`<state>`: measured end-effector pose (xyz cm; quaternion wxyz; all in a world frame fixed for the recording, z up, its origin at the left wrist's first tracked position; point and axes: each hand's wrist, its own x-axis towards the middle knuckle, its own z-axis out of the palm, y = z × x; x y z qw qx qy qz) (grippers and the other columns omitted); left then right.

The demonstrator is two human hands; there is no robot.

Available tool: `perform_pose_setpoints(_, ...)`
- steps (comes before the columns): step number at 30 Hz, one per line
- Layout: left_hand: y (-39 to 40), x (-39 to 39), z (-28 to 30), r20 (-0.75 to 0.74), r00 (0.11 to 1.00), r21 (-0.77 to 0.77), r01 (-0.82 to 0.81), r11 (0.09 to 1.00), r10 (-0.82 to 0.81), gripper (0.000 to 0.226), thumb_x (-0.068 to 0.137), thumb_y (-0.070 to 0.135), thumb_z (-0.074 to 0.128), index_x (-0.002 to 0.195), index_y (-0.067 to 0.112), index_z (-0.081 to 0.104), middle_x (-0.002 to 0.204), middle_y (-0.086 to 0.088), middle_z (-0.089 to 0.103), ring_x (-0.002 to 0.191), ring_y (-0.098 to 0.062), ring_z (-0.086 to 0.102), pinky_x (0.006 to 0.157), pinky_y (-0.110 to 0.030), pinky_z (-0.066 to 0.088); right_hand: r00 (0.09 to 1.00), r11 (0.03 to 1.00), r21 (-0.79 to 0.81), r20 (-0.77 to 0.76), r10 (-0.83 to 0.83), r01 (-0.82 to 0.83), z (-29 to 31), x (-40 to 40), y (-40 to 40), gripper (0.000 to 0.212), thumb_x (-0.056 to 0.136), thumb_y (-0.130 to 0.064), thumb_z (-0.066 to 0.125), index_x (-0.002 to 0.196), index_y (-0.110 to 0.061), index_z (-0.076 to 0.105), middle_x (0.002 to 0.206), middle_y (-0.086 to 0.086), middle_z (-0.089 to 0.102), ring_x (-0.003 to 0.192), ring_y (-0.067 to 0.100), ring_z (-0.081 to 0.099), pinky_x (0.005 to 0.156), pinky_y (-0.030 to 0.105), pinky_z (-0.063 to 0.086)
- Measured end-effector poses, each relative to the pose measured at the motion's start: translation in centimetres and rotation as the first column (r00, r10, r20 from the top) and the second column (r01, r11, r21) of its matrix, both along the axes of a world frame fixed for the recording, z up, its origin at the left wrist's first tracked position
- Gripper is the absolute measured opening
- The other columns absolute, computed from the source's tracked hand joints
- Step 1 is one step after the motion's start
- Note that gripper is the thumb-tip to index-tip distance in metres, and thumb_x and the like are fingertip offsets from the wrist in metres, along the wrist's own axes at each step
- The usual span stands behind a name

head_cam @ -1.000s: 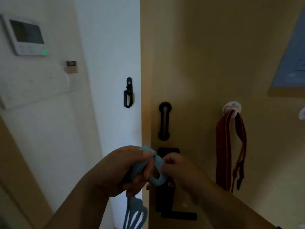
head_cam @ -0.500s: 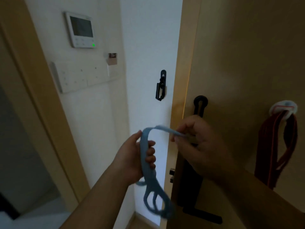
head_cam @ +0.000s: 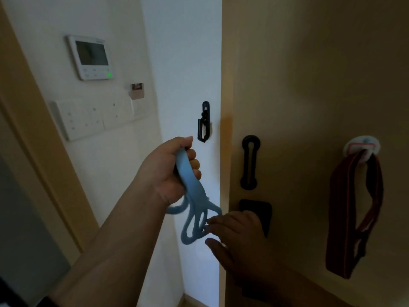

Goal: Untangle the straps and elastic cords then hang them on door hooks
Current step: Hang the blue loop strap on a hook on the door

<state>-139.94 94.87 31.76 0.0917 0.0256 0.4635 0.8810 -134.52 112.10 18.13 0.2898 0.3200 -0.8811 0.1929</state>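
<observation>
Fingers of my left hand [head_cam: 170, 171] are curled round the top of the blue strap [head_cam: 194, 202], and its looped end hangs down below this hand. My right hand [head_cam: 236, 238] is lower, with fingers loosely spread, and the fingertips touch the lowest loops of the strap. Right of my left hand is the door [head_cam: 309, 85] with a black latch [head_cam: 249, 162]. Further right, a red strap [head_cam: 354, 207] hangs from a white hook [head_cam: 363, 144]. Above my left hand a black hook [head_cam: 204, 121] sits on the wall.
</observation>
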Motion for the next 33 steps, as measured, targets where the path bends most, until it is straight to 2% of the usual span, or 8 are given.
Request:
perform_pose_setpoints(4, 1.5, 0.9, 1.3, -0.086, 0.992, -0.056, 0.089, 0.994, -0.094, 0.019, 0.075, 0.02, 0.062, 0.071, 0.018, 0.044, 0.055, 0.004, 0.032, 0.05, -0.012, 0.023, 0.042, -0.023, 0.032, 0.989, 0.907, -0.417, 0.095, 0.11, -0.06, 0.6, 0.1, -0.1, 0.026, 0.098, -0.051, 0.048, 0.101, -0.034, 0.066, 0.105, -0.038, 0.06, 0.097, -0.014, 0.056, 0.085, 0.015, 0.047)
perform_pose_setpoints(6, 2.0, 1.1, 1.7, -0.101, 0.992, -0.054, 0.077, 0.996, -0.082, 0.016, 0.077, 0.02, 0.06, 0.071, 0.017, 0.046, 0.055, 0.004, 0.034, 0.05, -0.012, 0.023, 0.042, -0.023, 0.032, 0.984, 0.813, -0.582, 0.126, 0.125, -0.029, 0.3, 0.5, -0.3, 0.02, 0.093, -0.055, 0.054, 0.098, -0.037, 0.06, 0.104, -0.039, 0.056, 0.099, -0.005, 0.059, 0.084, 0.02, 0.052)
perform_pose_setpoints(9, 2.5, 1.0, 2.2, -0.11, 0.994, -0.043, 0.013, 0.999, -0.017, 0.017, 0.085, 0.019, 0.057, 0.07, 0.015, 0.051, 0.057, 0.003, 0.037, 0.048, -0.012, 0.029, 0.043, -0.024, 0.035, 0.936, 0.569, -0.811, 0.295, 0.192, 0.139, 0.4, 0.9, -0.8, 0.024, 0.075, -0.042, 0.072, 0.08, -0.03, 0.052, 0.085, -0.006, 0.057, 0.079, 0.022, 0.06, 0.073, 0.042, 0.057)
perform_pose_setpoints(13, 3.3, 1.1, 2.8, -0.127, 0.992, -0.008, -0.026, 1.0, 0.024, 0.019, 0.088, 0.019, 0.055, 0.07, 0.015, 0.05, 0.057, 0.002, 0.041, 0.046, -0.012, 0.034, 0.042, -0.023, 0.037, 0.763, 0.392, -0.803, 0.573, 0.3, 0.449, 1.2, 1.1, -1.4, 0.027, 0.08, -0.021, 0.079, 0.087, -0.015, 0.054, 0.085, 0.02, 0.058, 0.071, 0.032, 0.057, 0.069, 0.043, 0.056)
perform_pose_setpoints(16, 4.0, 1.2, 2.9, -0.122, 0.991, 0.014, -0.047, 0.999, 0.049, 0.021, 0.089, 0.02, 0.054, 0.069, 0.015, 0.051, 0.056, 0.003, 0.041, 0.046, -0.011, 0.035, 0.044, -0.022, 0.037, 0.598, 0.35, -0.767, 0.64, 0.483, 0.538, 1.8, 0.9, -2.1, 0.016, 0.086, -0.021, 0.073, 0.097, -0.02, 0.06, 0.094, 0.007, 0.068, 0.079, 0.017, 0.066, 0.064, 0.026, 0.055)
perform_pose_setpoints(20, 4.2, 1.3, 2.5, -0.114, 0.992, 0.044, -0.054, 0.998, 0.059, 0.02, 0.088, 0.02, 0.054, 0.069, 0.015, 0.05, 0.058, 0.003, 0.039, 0.049, -0.011, 0.032, 0.045, -0.023, 0.035, 0.436, 0.278, -0.754, 0.593, 0.677, 0.595, 1.9, 0.9, -2.3, 0.009, 0.092, -0.018, 0.066, 0.101, -0.017, 0.066, 0.097, 0.006, 0.075, 0.088, 0.024, 0.073, 0.077, 0.038, 0.059)
perform_pose_setpoints(24, 3.5, 1.1, 1.5, -0.128, 0.987, 0.051, -0.094, 0.994, 0.1, 0.022, 0.089, 0.019, 0.054, 0.068, 0.016, 0.047, 0.057, 0.003, 0.039, 0.049, -0.011, 0.032, 0.045, -0.023, 0.034, 0.449, 0.233, -0.756, 0.574, 0.684, 0.612, 1.6, 1.7, -1.7, 0.012, 0.096, -0.014, 0.06, 0.103, -0.012, 0.069, 0.09, 0.009, 0.077, 0.083, 0.025, 0.074, 0.072, 0.037, 0.058)
perform_pose_setpoints(33, -1.1, 0.5, -5.0, -0.094, 0.981, 0.116, -0.158, 0.981, 0.169, 0.019, 0.088, 0.02, 0.055, 0.07, 0.015, 0.049, 0.062, -0.001, 0.043, 0.057, -0.015, 0.042, 0.058, -0.026, 0.043, 0.793, 0.243, -0.909, 0.414, 0.448, 0.337, 4.2, 4.2, 1.7, 0.013, 0.083, -0.026, 0.072, 0.077, -0.014, 0.071, 0.067, 0.009, 0.058, 0.052, 0.013, 0.054, 0.05, 0.02, 0.049)
